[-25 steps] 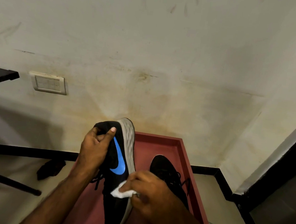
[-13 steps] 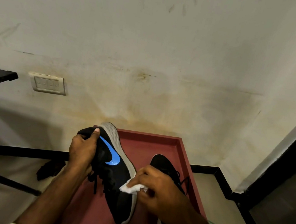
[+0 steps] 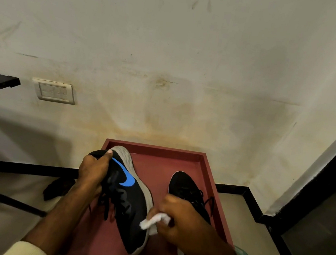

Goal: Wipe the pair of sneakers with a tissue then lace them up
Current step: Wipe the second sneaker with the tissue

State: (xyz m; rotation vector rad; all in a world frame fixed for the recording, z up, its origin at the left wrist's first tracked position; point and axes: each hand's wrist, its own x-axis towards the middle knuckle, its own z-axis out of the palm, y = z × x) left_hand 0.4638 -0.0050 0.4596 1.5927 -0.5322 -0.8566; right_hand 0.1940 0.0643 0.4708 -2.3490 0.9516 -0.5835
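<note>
head: tissue (image 3: 154, 221) in r hand (image 3: 182, 222), against sneaker (image 3: 128, 198) sole.

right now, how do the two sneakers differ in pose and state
The held sneaker is lifted and tipped sideways, gripped at the heel by the left hand; the second sneaker rests sole-down in the red tray. The right hand presses a tissue to the held sneaker's sole edge; the second sneaker gets no wiping. A blue logo shows on the held sneaker, none on the second sneaker. Both are black with pale soles.
</note>
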